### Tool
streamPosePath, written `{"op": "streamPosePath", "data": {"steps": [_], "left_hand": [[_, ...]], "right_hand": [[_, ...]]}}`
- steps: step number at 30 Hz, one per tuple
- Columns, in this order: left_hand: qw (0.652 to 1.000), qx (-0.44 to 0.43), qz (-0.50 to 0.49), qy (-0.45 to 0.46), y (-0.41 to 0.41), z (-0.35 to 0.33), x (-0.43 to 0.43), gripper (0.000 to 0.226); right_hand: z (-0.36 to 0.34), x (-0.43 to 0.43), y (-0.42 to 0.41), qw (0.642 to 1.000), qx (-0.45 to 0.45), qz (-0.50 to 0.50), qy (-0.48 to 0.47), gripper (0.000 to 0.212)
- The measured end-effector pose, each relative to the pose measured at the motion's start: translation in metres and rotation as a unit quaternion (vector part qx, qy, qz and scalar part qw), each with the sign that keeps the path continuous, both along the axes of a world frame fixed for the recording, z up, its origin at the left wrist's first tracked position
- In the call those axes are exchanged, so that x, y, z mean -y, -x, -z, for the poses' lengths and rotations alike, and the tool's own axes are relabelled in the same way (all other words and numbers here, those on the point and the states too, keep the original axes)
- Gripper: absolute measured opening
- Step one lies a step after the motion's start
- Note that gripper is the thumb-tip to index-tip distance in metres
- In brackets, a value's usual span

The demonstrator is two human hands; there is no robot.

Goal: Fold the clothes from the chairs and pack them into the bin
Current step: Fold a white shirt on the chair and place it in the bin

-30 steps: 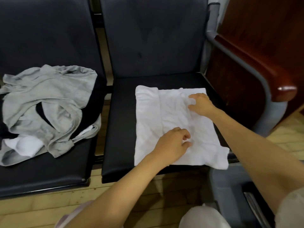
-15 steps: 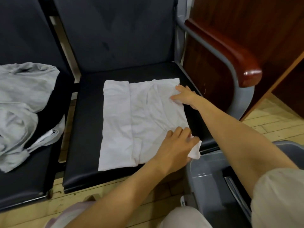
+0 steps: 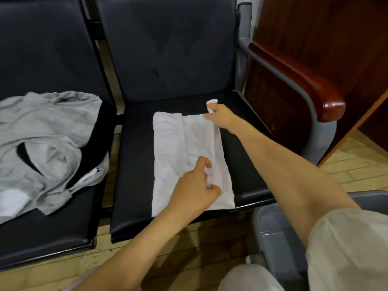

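Fold in progress: white garment [image 3: 178,148] lies flat on the middle of the chair seat [image 3: 247,164], left hand [image 3: 195,190] pinching its turned flap toward the seat's front, right hand [image 3: 220,118] pinching the corner toward the seat's back; next move likely a crosswise fold before the bin [image 3: 277,238].

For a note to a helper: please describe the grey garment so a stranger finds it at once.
Look at the two black chairs. The grey garment lies on the left seat. Unlike the white cloth on the right seat, it is crumpled and untouched.
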State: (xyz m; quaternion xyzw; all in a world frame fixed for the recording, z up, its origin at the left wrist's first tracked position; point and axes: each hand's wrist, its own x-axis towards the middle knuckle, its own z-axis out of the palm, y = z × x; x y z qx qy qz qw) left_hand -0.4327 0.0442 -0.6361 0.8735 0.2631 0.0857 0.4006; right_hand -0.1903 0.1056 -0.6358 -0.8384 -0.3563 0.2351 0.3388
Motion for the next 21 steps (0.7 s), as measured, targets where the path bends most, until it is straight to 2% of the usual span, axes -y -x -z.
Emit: {"op": "streamPosePath", "data": {"steps": [2, 4, 6, 8, 11, 14, 18, 21], "left_hand": [[1.000, -0.028, 0.006, -0.009, 0.011, 0.000, -0.011, 0.041], [0.998, -0.052, 0.017, -0.021, 0.019, 0.002, -0.020, 0.037], [0.993, -0.088, 0.045, -0.068, 0.024, 0.006, -0.028, 0.031], [0.983, -0.126, 0.066, -0.119, 0.027, 0.011, -0.031, 0.029], [0.980, -0.149, 0.071, -0.109, 0.031, 0.014, -0.031, 0.034], [0.982, -0.149, 0.086, -0.083, 0.037, 0.013, -0.031, 0.033], [0.984, -0.127, 0.108, -0.068, 0.049, 0.011, -0.033, 0.037], [0.985, -0.105, 0.130, -0.040, 0.063, 0.010, -0.038, 0.053]], "right_hand": [[0.006, -0.020, 0.017, 0.998, 0.034, -0.044, 0.028, 0.055], [0.016, -0.038, 0.029, 0.988, 0.107, -0.080, 0.083, 0.051], [0.026, -0.047, 0.038, 0.965, 0.192, -0.114, 0.135, 0.047], [0.034, -0.046, 0.043, 0.956, 0.210, -0.135, 0.152, 0.045], [0.038, -0.027, 0.049, 0.964, 0.234, -0.117, 0.054, 0.040], [0.034, 0.017, 0.061, 0.962, 0.214, -0.171, -0.019, 0.032], [0.028, 0.094, 0.081, 0.918, 0.289, -0.267, -0.039, 0.024], [0.026, 0.150, 0.099, 0.880, 0.356, -0.312, -0.054, 0.029]]}}
